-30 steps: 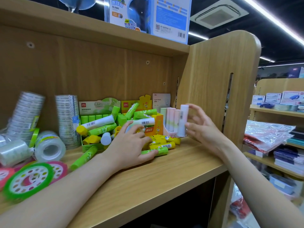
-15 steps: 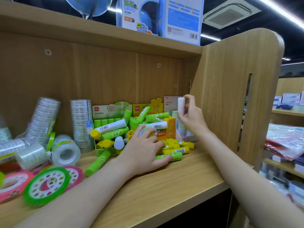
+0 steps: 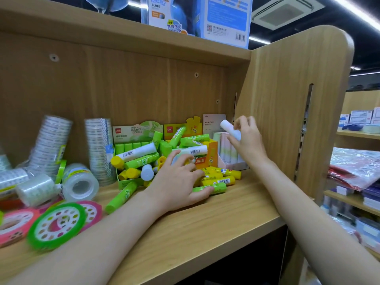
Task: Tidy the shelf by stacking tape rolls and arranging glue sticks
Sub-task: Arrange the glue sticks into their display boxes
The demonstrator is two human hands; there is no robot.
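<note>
My right hand grips a white pastel glue stick, tilted, above a pink box of pastel glue sticks at the shelf's back right. My left hand rests on a heap of green and yellow glue sticks, its thumb against a green one. Its fingers are curled over the pile; what they hold is hidden. A green display box and an orange one overflow with sticks. Clear tape rolls and two leaning stacks stand at the left, with green and pink tape rolls lying flat in front.
The wooden shelf board has bare room at its front right. A wooden side panel closes the right end. A globe box stands on the shelf above. Another shelving unit with packaged goods is off to the right.
My right hand lifted the white glue stick from the row at the back right, raised it and tilted it leftward. My left hand stayed on the pile.
</note>
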